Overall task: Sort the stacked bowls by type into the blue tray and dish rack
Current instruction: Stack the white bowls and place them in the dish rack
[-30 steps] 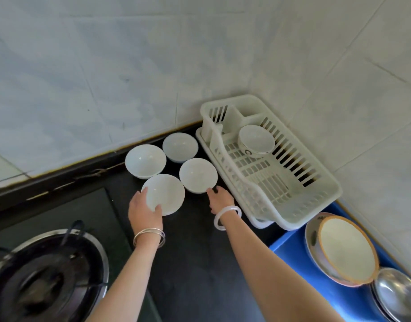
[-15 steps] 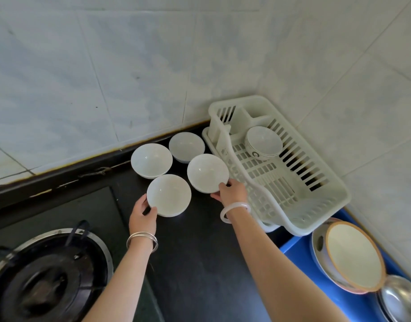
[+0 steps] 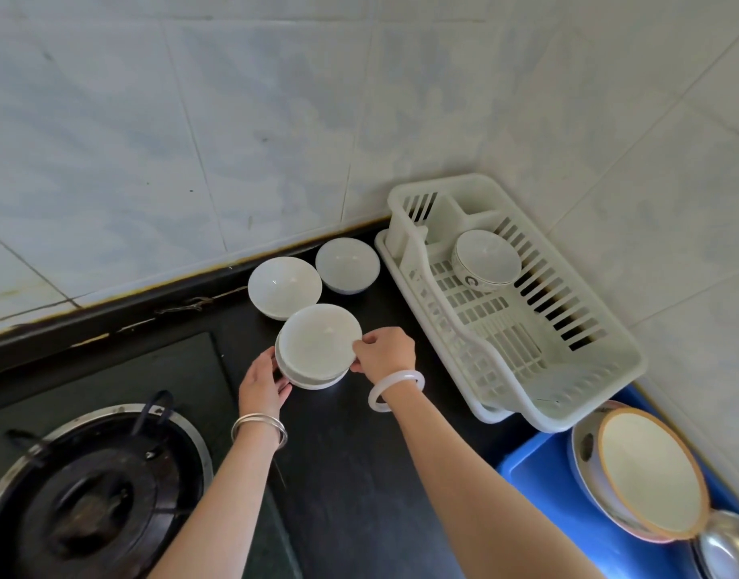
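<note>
Plain white bowls (image 3: 319,344) on black counter (image 3: 347,453). White slatted dish rack (image 3: 568,348); its bowl (image 3: 487,259) white with dark rim motifs. Blue tray (image 3: 539,474). Cream plate (image 3: 647,474), orange-brown edge. Pale grey-veined wall tiles (image 3: 234,119).

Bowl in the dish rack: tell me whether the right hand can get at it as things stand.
Probably yes. The bowl sits uncovered in the open-topped dish rack, with nothing between it and the right hand. But that hand is busy holding the stacked white bowls.

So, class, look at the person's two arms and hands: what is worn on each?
Both forearms are bare, with no sleeves or gloves in view. The left wrist carries thin silver metal bangles, a few stacked together. The right wrist carries one thick, smooth white bangle.
</note>
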A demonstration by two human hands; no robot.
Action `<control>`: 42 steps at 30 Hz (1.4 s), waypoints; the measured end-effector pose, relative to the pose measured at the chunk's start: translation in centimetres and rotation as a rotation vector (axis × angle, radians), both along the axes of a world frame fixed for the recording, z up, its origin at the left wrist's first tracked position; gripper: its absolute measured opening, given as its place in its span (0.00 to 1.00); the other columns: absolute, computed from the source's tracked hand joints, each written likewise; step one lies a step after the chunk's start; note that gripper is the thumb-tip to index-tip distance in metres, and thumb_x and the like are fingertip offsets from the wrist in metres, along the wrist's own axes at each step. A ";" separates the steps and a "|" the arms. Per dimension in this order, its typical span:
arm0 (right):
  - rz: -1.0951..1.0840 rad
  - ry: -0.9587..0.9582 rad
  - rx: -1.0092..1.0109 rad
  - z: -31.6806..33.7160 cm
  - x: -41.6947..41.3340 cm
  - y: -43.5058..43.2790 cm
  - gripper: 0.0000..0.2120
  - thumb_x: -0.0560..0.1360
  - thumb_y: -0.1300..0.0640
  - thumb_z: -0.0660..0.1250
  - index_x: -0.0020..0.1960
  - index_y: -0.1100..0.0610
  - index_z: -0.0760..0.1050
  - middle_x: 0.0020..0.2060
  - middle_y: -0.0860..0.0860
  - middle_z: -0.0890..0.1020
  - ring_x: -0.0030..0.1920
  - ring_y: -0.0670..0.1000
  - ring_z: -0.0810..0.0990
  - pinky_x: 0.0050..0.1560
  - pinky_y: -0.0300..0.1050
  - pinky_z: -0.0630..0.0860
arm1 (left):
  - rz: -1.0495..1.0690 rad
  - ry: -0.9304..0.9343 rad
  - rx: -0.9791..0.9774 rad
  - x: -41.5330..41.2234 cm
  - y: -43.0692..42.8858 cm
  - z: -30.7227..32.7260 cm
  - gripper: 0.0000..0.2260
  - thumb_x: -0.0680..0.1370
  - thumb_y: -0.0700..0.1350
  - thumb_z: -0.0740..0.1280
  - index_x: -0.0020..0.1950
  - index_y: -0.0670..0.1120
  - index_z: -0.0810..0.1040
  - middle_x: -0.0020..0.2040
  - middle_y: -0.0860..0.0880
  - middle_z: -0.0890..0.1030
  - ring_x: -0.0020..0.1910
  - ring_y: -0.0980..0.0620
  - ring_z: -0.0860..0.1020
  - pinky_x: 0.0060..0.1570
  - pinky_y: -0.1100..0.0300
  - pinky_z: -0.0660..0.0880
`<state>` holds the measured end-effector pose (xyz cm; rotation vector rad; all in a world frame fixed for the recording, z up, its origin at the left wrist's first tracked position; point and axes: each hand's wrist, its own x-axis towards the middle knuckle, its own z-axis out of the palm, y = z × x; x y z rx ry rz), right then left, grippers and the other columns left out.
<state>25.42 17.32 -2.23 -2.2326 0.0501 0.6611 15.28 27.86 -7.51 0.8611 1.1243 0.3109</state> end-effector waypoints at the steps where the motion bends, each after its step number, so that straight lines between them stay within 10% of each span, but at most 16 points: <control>1: 0.008 0.002 -0.020 -0.1 -0.1 0.2 0.09 0.74 0.60 0.66 0.35 0.53 0.75 0.34 0.53 0.84 0.39 0.51 0.85 0.45 0.44 0.81 | -0.003 0.001 -0.001 0.0 0.0 0.0 0.13 0.79 0.48 0.56 0.61 0.50 0.74 0.60 0.49 0.75 0.61 0.45 0.73 0.62 0.51 0.69; 10: 0.081 0.011 -0.131 -0.9 -0.1 0.8 0.06 0.73 0.60 0.65 0.37 0.57 0.75 0.38 0.57 0.83 0.36 0.52 0.80 0.38 0.41 0.77 | -0.084 0.038 0.125 0.2 0.0 -0.8 0.18 0.75 0.34 0.63 0.62 0.46 0.72 0.63 0.43 0.76 0.63 0.43 0.74 0.59 0.52 0.73; 16: 0.076 0.289 0.092 -1.1 0.7 0.5 0.23 0.74 0.65 0.63 0.68 0.53 0.70 0.59 0.56 0.78 0.54 0.57 0.79 0.53 0.52 0.80 | -0.068 0.031 0.042 0.7 0.5 -0.2 0.21 0.75 0.33 0.61 0.67 0.46 0.70 0.66 0.45 0.74 0.65 0.42 0.73 0.64 0.47 0.71; 24: -0.025 0.273 0.190 -0.8 0.8 -0.1 0.05 0.75 0.54 0.63 0.45 0.50 0.77 0.40 0.49 0.79 0.47 0.55 0.81 0.51 0.50 0.81 | -0.076 0.045 0.047 0.7 -0.3 1.7 0.20 0.75 0.33 0.61 0.65 0.47 0.73 0.65 0.45 0.76 0.63 0.42 0.74 0.61 0.48 0.73; 29: -0.117 0.168 0.260 2.9 2.4 -3.0 0.10 0.76 0.51 0.61 0.37 0.52 0.74 0.44 0.57 0.82 0.49 0.58 0.82 0.51 0.53 0.81 | -0.173 -0.053 0.148 2.8 -1.7 5.4 0.17 0.74 0.34 0.62 0.55 0.53 0.78 0.53 0.52 0.80 0.55 0.49 0.77 0.46 0.58 0.77; 42: -0.346 -0.002 0.197 9.4 13.3 -17.9 0.18 0.76 0.50 0.59 0.51 0.65 0.75 0.44 0.62 0.80 0.41 0.58 0.82 0.49 0.54 0.81 | -0.699 -0.145 0.151 17.8 -12.6 12.5 0.18 0.75 0.33 0.59 0.63 0.44 0.74 0.48 0.44 0.76 0.38 0.50 0.74 0.54 0.47 0.77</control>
